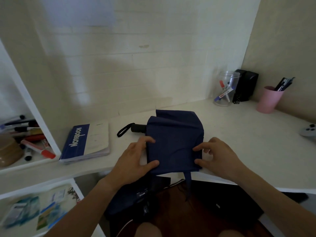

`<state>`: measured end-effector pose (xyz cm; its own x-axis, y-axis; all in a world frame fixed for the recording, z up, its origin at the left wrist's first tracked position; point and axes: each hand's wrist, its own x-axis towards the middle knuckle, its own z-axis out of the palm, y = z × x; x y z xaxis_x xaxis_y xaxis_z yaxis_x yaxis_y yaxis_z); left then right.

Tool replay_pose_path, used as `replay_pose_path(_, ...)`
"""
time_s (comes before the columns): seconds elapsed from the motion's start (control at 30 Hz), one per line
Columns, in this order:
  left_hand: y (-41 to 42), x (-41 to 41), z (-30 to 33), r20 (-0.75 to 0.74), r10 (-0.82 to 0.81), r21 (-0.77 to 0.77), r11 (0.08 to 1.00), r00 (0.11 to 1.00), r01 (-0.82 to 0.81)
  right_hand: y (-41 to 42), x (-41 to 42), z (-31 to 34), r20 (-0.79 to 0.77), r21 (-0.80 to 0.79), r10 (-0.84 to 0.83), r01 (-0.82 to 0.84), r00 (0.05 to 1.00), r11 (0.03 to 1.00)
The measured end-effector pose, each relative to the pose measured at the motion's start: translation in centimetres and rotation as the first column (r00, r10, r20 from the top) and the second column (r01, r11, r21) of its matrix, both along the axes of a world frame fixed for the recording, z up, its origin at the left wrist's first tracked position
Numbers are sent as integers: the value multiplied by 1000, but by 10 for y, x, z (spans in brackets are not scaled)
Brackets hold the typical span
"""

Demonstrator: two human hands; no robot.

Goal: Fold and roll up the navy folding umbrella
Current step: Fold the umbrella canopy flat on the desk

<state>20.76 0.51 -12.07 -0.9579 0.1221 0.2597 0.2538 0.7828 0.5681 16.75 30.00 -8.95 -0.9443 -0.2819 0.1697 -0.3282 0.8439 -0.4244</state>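
The navy folding umbrella (174,141) lies collapsed on the white desk (239,137), its fabric spread in flat folds. Its black handle (138,128) with a wrist loop (124,130) points left. A navy closing strap (188,183) hangs over the desk's front edge. My left hand (135,161) pinches the fabric's left edge between thumb and fingers. My right hand (220,156) grips the fabric's right edge the same way. More navy fabric droops below the desk by my left wrist.
A blue-and-white notebook (87,142) lies left of the umbrella. A clear jar of markers (225,89), a black box (246,86) and a pink cup of pens (270,100) stand at the back right. Shelves with markers (32,139) are at left.
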Motion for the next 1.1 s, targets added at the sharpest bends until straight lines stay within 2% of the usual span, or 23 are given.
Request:
replay_pose_path(0.1,-3,-3,-3,-4,-41,-212,976,999,40,-2,5,13,-14,155,24,-21,1000,988)
replay_pose_path(0.13,-4,-4,-3,-1,-39,-255,966,999,37,-8,7,18,-86,138,23,-11,996,990)
replay_pose_path(0.2,-4,-6,-2,14,-44,-285,958,999,46,-25,12,26,-279,-29,-10,2,960,1000)
replay_pose_path(0.23,-4,-6,-1,15,-49,-295,954,999,51,-34,13,27,-335,-71,-3,-22,942,997)
replay_pose_path(0.27,-5,-6,-1,8,-52,-306,950,999,52,-42,12,24,-340,-41,44,-61,939,997)
replay_pose_path(0.33,-8,-8,-1,8,-46,-328,944,999,45,-49,5,8,-246,142,171,-140,954,980)
replay_pose_path(0.4,-10,-9,-1,21,-29,-335,941,999,35,-42,-2,-10,-126,296,231,-186,965,937)
replay_pose_path(0.47,-11,-9,0,49,-24,-347,937,998,40,-30,-7,-21,-67,369,265,-223,962,902)
replay_pose_path(0.57,-9,-10,6,64,-24,-390,920,998,48,-22,-11,-28,8,386,295,-275,956,881)
replay_pose_path(0.63,-4,-11,15,-38,-1,-396,918,999,-14,-22,-13,-30,47,393,302,-295,952,871)
replay_pose_path(0.7,12,-15,24,-247,-25,-358,931,969,-67,-23,-14,-30,63,395,307,-306,950,866)
replay_pose_path(0.77,32,-20,30,-313,-146,-396,918,938,11,-23,-15,-29,70,396,311,-312,948,864)
replay_pose_path(0.83,41,-26,20,-170,-277,-525,837,946,151,-23,-15,-28,70,389,319,-320,945,864)
replay_pose_path(0.9,30,-27,3,10,-262,-583,782,965,219,-21,-16,-29,73,390,320,-322,945,862)
replay_pose_path(1.1,7,-35,-1,73,-227,-609,761,971,224,-25,-29,-27,102,353,327,-341,940,871)
